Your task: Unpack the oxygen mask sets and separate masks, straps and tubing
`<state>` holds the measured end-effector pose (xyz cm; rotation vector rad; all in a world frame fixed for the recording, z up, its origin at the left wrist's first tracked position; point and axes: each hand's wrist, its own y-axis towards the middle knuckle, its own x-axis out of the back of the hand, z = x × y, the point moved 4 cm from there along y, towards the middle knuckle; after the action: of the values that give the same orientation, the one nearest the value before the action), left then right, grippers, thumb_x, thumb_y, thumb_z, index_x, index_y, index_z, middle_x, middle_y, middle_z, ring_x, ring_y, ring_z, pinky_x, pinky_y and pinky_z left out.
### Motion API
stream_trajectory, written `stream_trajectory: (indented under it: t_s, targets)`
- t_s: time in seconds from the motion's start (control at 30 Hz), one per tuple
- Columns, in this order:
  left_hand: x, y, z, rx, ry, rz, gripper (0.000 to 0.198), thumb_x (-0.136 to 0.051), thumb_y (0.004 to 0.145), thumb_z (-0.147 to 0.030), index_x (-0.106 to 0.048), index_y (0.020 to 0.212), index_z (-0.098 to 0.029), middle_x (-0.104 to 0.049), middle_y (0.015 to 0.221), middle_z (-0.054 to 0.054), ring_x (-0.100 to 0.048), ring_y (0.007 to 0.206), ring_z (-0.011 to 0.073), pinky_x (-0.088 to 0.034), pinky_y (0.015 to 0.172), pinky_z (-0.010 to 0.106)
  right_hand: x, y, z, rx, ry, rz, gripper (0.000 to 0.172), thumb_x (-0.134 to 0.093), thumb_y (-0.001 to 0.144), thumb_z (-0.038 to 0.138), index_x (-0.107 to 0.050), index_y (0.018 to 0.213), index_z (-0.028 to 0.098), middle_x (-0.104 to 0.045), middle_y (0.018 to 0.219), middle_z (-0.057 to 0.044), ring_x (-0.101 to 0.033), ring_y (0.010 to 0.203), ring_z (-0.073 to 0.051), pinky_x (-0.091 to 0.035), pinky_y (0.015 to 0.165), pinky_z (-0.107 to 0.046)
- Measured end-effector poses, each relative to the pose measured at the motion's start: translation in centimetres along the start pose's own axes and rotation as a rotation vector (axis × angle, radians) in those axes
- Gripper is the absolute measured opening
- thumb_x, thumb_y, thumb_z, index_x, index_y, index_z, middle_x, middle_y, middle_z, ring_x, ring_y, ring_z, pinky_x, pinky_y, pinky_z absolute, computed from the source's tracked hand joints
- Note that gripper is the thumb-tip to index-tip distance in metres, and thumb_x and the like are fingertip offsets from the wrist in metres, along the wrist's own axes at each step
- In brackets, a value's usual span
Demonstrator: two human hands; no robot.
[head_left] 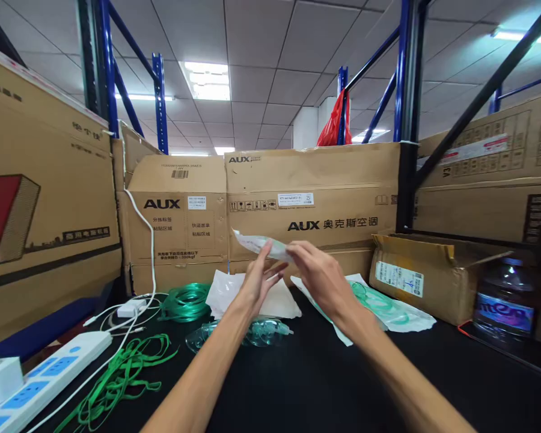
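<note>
A narrow white wrapper, perhaps a sealed pouch (pixel 258 243), is held up above the black table, tilted with its free end to the left. My right hand (pixel 319 275) pinches its right end. The thumb of my left hand (pixel 258 281) lies against its middle, with the other fingers stretched out behind or below. What is inside the wrapper cannot be made out. Beneath my hands lie clear green-tinted plastic pieces that look like breathing masks (pixel 264 332), partly covered by my left forearm. White wrapper sheets (pixel 228 293) are behind them.
Coiled green tubing (pixel 187 302), tangled green straps (pixel 121 376) and a white power strip (pixel 49 376) are on the left. On the right are a pouch with green tubing (pixel 394 310), an open cardboard box (pixel 415 276) and a bottle (pixel 505 300). Large cartons (pixel 315 186) stand behind.
</note>
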<state>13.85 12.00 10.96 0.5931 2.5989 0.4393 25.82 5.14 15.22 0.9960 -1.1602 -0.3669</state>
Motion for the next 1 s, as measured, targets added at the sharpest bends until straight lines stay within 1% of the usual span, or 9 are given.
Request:
stream_trajectory:
  t_s: [0.13, 0.23, 0.3, 0.37, 0.47, 0.6, 0.77, 0.93, 1.0]
  targets:
    - [3.9, -1.5, -1.1, -0.026, -0.062, -0.143, 0.044, -0.073, 0.071, -0.053, -0.064, 0.097, -0.018, -0.071, 0.094, 0.006, -0.067, 0.082, 0.0188, -0.053, 0.073, 0.029, -4.1, -2.3, 2.4, 0.104, 0.245, -0.035, 0.035, -0.040, 0.098, 0.016, -0.068, 0.118, 0.025, -0.066, 0.130, -0.009, -0.063, 0.118, -0.023, -0.052, 0.099, -0.040]
    - [5.8, -2.1, -1.2, -0.047, -0.063, -0.238, 0.036, -0.074, 0.067, -0.044, -0.061, 0.088, -0.018, -0.068, 0.084, 0.001, -0.062, 0.072, 0.0145, -0.052, 0.071, 0.028, -5.4, -3.3, 3.3, 0.104, 0.410, -0.069, 0.028, -0.048, 0.097, 0.024, -0.071, 0.112, 0.029, -0.068, 0.128, -0.005, -0.064, 0.117, -0.021, -0.052, 0.100, -0.036]
    - [6.9, -2.2, -1.4, -0.065, -0.060, -0.285, 0.030, -0.073, 0.065, -0.037, -0.059, 0.083, -0.018, -0.065, 0.078, 0.000, -0.059, 0.067, 0.0121, -0.051, 0.068, 0.025, -5.2, -3.8, 2.6, 0.003, 0.489, -0.156, 0.022, -0.051, 0.097, 0.030, -0.072, 0.105, 0.028, -0.069, 0.126, -0.005, -0.064, 0.117, -0.023, -0.049, 0.103, -0.037]
    - [7.9, -2.3, -1.8, -0.076, -0.055, -0.318, 0.027, -0.072, 0.063, -0.033, -0.056, 0.078, -0.017, -0.061, 0.072, -0.002, -0.055, 0.062, 0.0103, -0.049, 0.064, 0.023, -4.7, -4.3, 0.7, -0.192, 0.540, -0.294, 0.025, -0.047, 0.099, 0.035, -0.070, 0.100, 0.024, -0.070, 0.118, -0.009, -0.063, 0.113, -0.026, -0.047, 0.102, -0.042]
    - [9.1, -2.5, -2.4, -0.081, -0.042, -0.349, 0.025, -0.071, 0.062, -0.030, -0.054, 0.076, -0.018, -0.059, 0.069, -0.003, -0.053, 0.059, 0.0093, -0.047, 0.061, 0.022, -4.9, -5.1, -3.0, -0.498, 0.617, -0.415, 0.033, -0.041, 0.101, 0.038, -0.066, 0.096, 0.018, -0.070, 0.099, -0.011, -0.065, 0.096, -0.026, -0.051, 0.090, -0.044]
    - [9.9, -2.8, -2.8, -0.076, -0.023, -0.360, 0.027, -0.071, 0.062, -0.031, -0.056, 0.080, -0.018, -0.061, 0.073, -0.003, -0.054, 0.060, 0.0091, -0.045, 0.058, 0.020, -7.3, -5.4, -5.2, -0.654, 0.834, -0.232, 0.023, -0.060, 0.097, 0.037, -0.066, 0.096, 0.015, -0.068, 0.090, -0.003, -0.065, 0.077, -0.016, -0.055, 0.072, -0.034]
    - [9.6, -2.8, -2.4, -0.058, 0.024, -0.315, 0.033, -0.075, 0.064, -0.037, -0.061, 0.088, -0.017, -0.065, 0.080, -0.001, -0.058, 0.065, 0.0106, -0.045, 0.060, 0.021, -9.5, -5.4, -3.6, -0.703, 1.145, -0.019, 0.023, -0.062, 0.096, 0.035, -0.065, 0.107, 0.014, -0.068, 0.095, -0.002, -0.065, 0.072, -0.013, -0.056, 0.064, -0.029]
    - [8.1, -2.4, -2.0, -0.009, 0.104, -0.211, 0.040, -0.076, 0.070, -0.043, -0.064, 0.097, -0.017, -0.067, 0.086, 0.002, -0.060, 0.068, 0.0126, -0.047, 0.058, 0.021, -9.5, -5.1, -2.0, -0.710, 1.437, 0.057, 0.026, -0.066, 0.091, 0.043, -0.066, 0.098, 0.018, -0.071, 0.083, -0.004, -0.046, 0.046, -0.008, -0.037, 0.040, -0.022]
    - [7.7, -2.1, -1.9, 0.025, 0.150, -0.168, 0.042, -0.079, 0.068, -0.043, -0.065, 0.098, -0.017, -0.068, 0.087, 0.003, -0.061, 0.068, 0.0137, -0.047, 0.055, 0.021, -9.3, -5.0, -1.9, -0.714, 1.524, 0.057, 0.028, -0.069, 0.087, 0.047, -0.065, 0.097, 0.021, -0.074, 0.084, -0.006, -0.040, 0.042, -0.008, -0.031, 0.036, -0.022]
